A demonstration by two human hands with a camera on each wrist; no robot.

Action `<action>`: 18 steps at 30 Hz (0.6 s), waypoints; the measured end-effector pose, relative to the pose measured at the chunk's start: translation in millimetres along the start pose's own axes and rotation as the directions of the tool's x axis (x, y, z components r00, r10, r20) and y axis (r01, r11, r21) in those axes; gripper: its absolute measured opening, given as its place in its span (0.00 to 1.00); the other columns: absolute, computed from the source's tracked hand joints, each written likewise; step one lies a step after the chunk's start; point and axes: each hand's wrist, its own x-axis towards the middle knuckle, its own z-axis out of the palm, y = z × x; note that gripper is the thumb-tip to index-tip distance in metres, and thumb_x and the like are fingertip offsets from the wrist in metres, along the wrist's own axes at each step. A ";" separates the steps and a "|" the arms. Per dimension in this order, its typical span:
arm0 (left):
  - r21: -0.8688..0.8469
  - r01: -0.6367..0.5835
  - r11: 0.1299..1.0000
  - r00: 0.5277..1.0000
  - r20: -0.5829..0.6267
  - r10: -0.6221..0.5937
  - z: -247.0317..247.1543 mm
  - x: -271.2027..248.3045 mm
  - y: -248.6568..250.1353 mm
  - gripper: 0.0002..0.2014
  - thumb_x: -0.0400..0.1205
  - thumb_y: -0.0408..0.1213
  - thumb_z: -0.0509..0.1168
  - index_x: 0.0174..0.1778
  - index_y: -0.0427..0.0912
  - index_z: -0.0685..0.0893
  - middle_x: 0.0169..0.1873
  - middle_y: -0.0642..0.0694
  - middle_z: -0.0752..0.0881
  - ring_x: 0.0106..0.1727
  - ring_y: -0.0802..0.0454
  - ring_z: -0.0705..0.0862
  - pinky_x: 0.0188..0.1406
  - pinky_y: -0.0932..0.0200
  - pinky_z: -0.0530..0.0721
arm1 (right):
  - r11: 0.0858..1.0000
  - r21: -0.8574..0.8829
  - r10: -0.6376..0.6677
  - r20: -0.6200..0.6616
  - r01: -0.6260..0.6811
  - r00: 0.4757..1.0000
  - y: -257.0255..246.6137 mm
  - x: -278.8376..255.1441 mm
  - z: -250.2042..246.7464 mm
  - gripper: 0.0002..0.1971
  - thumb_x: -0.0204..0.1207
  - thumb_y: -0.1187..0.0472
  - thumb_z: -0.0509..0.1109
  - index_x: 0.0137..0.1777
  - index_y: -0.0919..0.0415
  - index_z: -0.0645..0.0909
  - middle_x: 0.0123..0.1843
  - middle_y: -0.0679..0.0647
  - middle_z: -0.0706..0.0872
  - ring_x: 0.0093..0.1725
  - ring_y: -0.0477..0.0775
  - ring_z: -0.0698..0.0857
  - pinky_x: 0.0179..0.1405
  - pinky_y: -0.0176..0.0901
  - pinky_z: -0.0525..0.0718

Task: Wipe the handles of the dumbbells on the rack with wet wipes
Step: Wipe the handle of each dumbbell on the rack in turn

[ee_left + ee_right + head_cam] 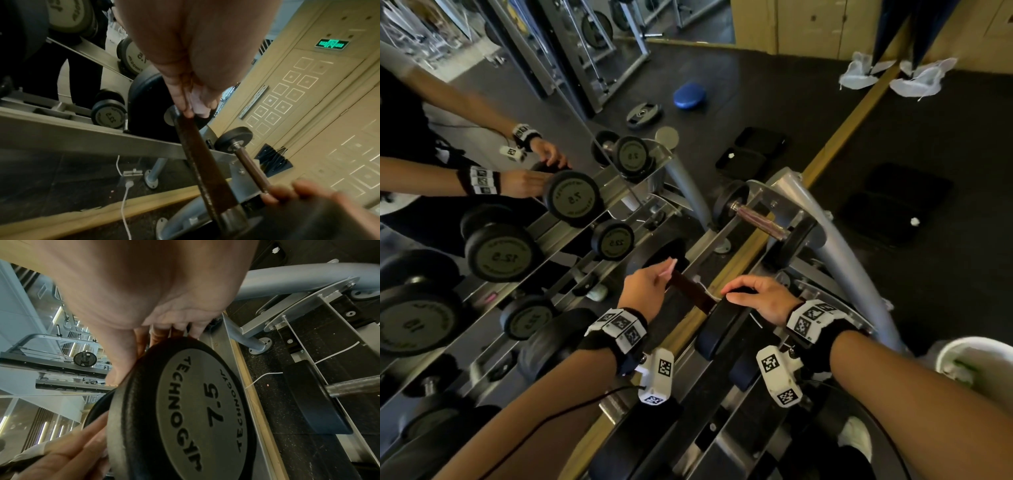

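Observation:
A 7.5 dumbbell lies on the rack (767, 329) in front of a mirror. Its brown handle (693, 293) runs between my two hands. My left hand (659, 274) pinches a pale wet wipe (670, 266) against the far end of the handle (197, 154); in the left wrist view the wipe (198, 104) sits between thumb and fingers. My right hand (739, 291) curls over the rim of the near dumbbell head (722, 322). The right wrist view shows its fingers (174, 331) hooked over the head (195, 410) marked 7.5.
Another small dumbbell (760, 219) rests further along the rack to the right. The mirror (517, 222) reflects rows of heavier dumbbells. A grey rack leg (839, 246) curves down on the right. Black cases (893, 202) lie on the floor, and a white tub (972, 366) stands at lower right.

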 end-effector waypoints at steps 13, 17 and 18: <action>0.057 -0.142 0.988 0.974 0.185 0.129 -11.5 1.4 -10.8 0.16 0.88 0.48 0.59 0.70 0.68 0.81 0.69 0.63 0.82 0.71 0.63 0.78 0.74 0.63 0.71 | 1.000 -0.027 0.014 -0.026 -0.014 1.000 -0.6 -3.7 3.2 0.11 0.81 0.62 0.71 0.62 0.57 0.87 0.64 0.50 0.87 0.67 0.47 0.82 0.73 0.41 0.74; 0.086 -0.128 0.988 0.985 0.124 0.117 1.1 2.4 2.0 0.17 0.90 0.40 0.58 0.72 0.58 0.82 0.70 0.52 0.83 0.73 0.53 0.78 0.73 0.67 0.67 | 1.000 -0.013 0.028 -0.049 -0.029 0.998 -0.8 -5.4 5.1 0.11 0.81 0.62 0.71 0.61 0.53 0.86 0.65 0.49 0.86 0.67 0.47 0.81 0.73 0.42 0.73; 0.100 -0.105 0.989 0.987 0.131 0.091 9.4 -0.5 3.9 0.17 0.90 0.39 0.58 0.71 0.58 0.83 0.69 0.49 0.84 0.71 0.51 0.80 0.71 0.66 0.69 | 0.999 -0.004 0.034 -0.051 -0.034 0.998 -0.5 -5.5 5.6 0.11 0.81 0.62 0.71 0.60 0.52 0.86 0.64 0.49 0.86 0.67 0.47 0.82 0.73 0.43 0.73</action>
